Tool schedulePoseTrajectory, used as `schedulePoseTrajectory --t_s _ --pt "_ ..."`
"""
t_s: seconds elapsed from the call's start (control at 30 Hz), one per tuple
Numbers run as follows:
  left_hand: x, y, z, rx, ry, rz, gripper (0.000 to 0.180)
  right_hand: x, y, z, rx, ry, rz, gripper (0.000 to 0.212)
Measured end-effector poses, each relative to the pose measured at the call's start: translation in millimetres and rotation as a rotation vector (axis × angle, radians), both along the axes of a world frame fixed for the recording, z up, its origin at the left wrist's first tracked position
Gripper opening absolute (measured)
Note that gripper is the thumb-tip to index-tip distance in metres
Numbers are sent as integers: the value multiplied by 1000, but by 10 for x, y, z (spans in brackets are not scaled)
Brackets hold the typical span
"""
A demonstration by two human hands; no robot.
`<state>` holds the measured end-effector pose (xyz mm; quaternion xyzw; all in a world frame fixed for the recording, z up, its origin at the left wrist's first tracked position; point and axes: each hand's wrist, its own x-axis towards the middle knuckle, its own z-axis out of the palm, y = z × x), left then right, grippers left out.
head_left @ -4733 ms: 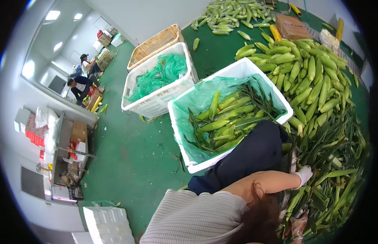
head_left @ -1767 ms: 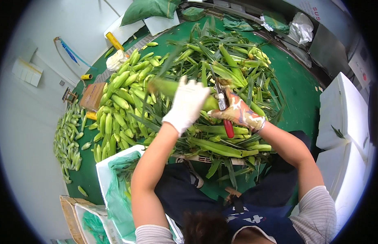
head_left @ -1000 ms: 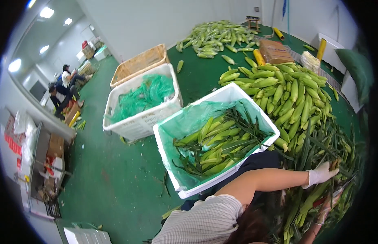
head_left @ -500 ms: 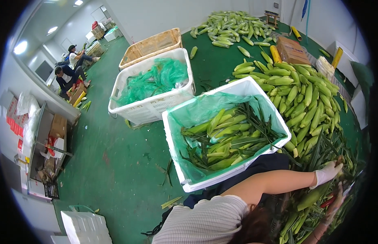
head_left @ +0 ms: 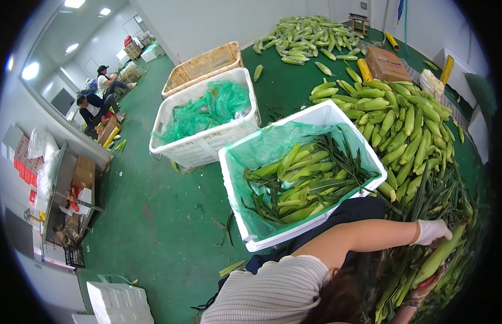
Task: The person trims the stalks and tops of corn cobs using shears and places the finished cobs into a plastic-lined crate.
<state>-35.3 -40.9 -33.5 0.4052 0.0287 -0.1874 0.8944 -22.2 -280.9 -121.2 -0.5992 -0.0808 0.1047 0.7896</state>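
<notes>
My left hand (head_left: 433, 231), in a white glove, reaches across to the right and has its fingers closed at the upper end of a green ear of corn (head_left: 439, 258). The ear slants down toward my right hand (head_left: 422, 291), low at the right. That hand is closed on a red-handled knife (head_left: 427, 281), by the ear's lower end; its blade is hidden now. Beneath both hands lie loose husk leaves (head_left: 394, 294). Left of them, a white foam box (head_left: 237, 208) lined with green film holds several ears of corn (head_left: 302, 178) and dark leaves.
A big heap of corn (head_left: 402, 129) lies beyond my hands, with wrapped ears (head_left: 310, 38) farther back. White (head_left: 194, 148) and tan (head_left: 202, 65) crates stand left of the foam box. A cardboard box (head_left: 388, 63) sits behind the heap. Two people (head_left: 94, 110) sit far left, near a shelf (head_left: 73, 200).
The ear of corn has come into plain sight between my hands. My right hand has moved lower and left with the red-handled knife. My left hand has shifted only slightly.
</notes>
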Motion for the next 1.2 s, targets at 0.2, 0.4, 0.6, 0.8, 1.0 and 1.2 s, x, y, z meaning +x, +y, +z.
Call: schedulePoseTrajectory --t_s 0.2,0.4,0.6,0.8,1.0,1.2 --pt "-219 -33 80 448 -146 9 59 56 -31 -52 107 140 -29 54" --pt "-39 -196 -318 460 -130 158 67 72 -190 16 -35 86 163 54" --pt "27 -97 -173 453 -44 265 62 364 -576 246 31 -87 102 56" --pt "-172 -77 -98 1064 -153 181 51 116 -1005 184 -584 -166 -11 55" --pt "-72 -436 -315 1767 -518 -95 44 -336 -365 593 -593 -66 85 52" --pt "-37 -587 -396 1909 -667 -138 49 -321 -35 738 -632 -75 122 56"
